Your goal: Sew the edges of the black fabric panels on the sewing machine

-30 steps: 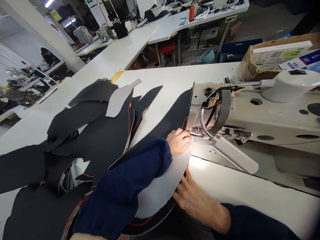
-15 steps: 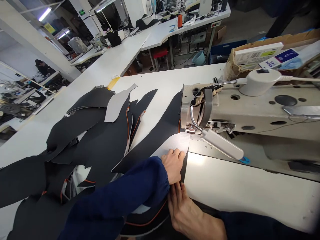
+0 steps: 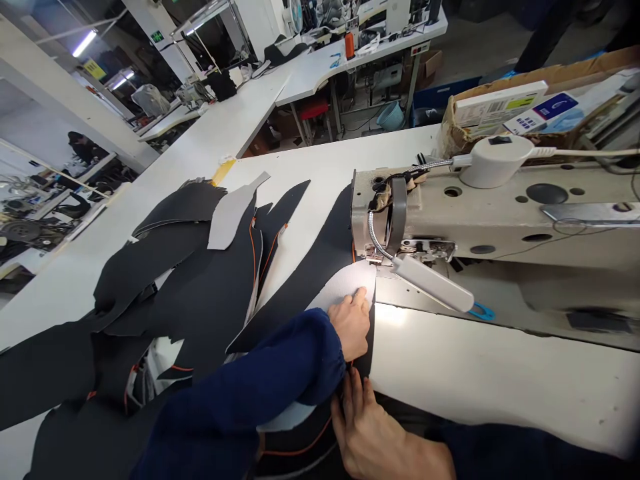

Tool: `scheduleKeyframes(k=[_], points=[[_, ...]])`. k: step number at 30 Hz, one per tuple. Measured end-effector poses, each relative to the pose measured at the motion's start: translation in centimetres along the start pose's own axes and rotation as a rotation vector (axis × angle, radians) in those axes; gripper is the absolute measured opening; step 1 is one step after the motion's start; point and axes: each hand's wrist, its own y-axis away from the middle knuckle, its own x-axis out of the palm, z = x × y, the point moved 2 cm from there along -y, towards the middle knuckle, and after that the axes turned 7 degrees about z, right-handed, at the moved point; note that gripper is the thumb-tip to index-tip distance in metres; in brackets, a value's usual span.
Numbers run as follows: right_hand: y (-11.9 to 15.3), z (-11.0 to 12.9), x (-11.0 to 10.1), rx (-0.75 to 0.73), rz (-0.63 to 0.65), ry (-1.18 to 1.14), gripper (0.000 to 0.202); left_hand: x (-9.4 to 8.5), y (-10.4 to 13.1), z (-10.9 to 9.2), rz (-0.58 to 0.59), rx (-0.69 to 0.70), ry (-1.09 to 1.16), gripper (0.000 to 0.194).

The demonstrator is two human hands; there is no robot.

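Note:
My left hand [image 3: 351, 325] is closed on a light grey piece [image 3: 333, 288], its fingers curled and one fingertip reaching forward. That piece lies over a long black piece [image 3: 300, 283], whose far end runs under the head of a sewing machine [image 3: 367, 213]. A bit of orange edging shows beside the presser foot. Nearer the body, my right hand [image 3: 373, 427] lies open, fingers stretched over black material with an orange line [image 3: 300, 453]. What is under its palm is hidden.
Black cut pieces [image 3: 200, 293] and a grey one [image 3: 233, 213] spread over the white table [image 3: 450, 360] to the left. A small lamp [image 3: 433, 283] hangs by the needle. Behind the machine stands a cardboard box [image 3: 450, 127] of packages.
My left hand has raised a finger forward on the grey piece, and a gap has opened between the hands. The view has shifted slightly, moving the machine left in the picture.

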Motion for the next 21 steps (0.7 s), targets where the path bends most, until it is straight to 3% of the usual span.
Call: scheduleKeyframes(k=[8,15,18,21], points=[[-1.3,-2.3,0.0,0.009,0.115,0.051,0.04,-1.0,-1.5,0.1,-0.061,-0.004,0.028,0.047],[-3.2,-5.3,-3.4,-0.145,0.405,0.114,0.025,-0.6,-0.4,0.1,0.077,-0.008,0.026,0.05],[-3.3,-4.8,-3.0,-0.11,0.382,0.081,0.027,-0.6,-1.3,0.1,0.051,-0.002,0.026,0.043],[-2.6,-3.1,-1.3,-0.053,0.264,0.066,0.037,-1.0,-2.3,0.3,0.01,0.015,0.027,0.034]])
